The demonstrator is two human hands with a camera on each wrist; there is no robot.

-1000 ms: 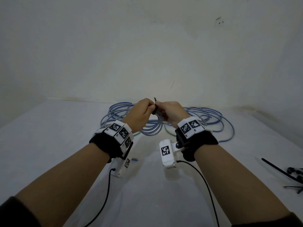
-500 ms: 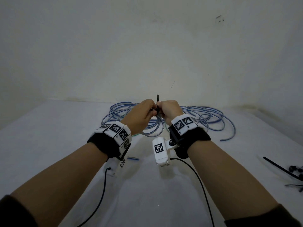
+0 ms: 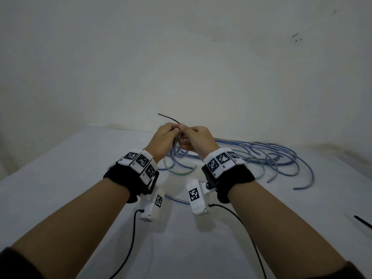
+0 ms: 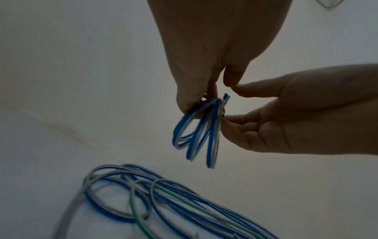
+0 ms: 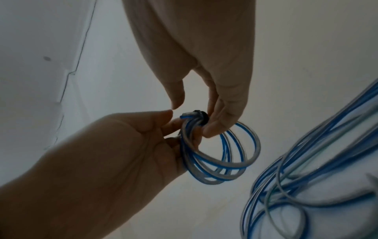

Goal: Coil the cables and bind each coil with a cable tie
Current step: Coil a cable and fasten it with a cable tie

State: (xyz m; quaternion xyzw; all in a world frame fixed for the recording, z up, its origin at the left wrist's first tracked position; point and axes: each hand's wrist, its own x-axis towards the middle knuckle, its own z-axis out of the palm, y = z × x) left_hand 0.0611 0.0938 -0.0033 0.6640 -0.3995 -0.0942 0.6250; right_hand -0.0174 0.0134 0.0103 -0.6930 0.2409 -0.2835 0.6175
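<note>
- Left hand and right hand both pinch small blue-white coil, held above desk.
- Black cable tie tail juts up-left.
- Loose cables lie far right.

The hands hide where the cable tie closes round the coil.

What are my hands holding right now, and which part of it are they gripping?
Both hold the small blue-and-white cable coil at its top, where the black cable tie wraps it. The left hand and right hand pinch there; the loops hang free.
</note>
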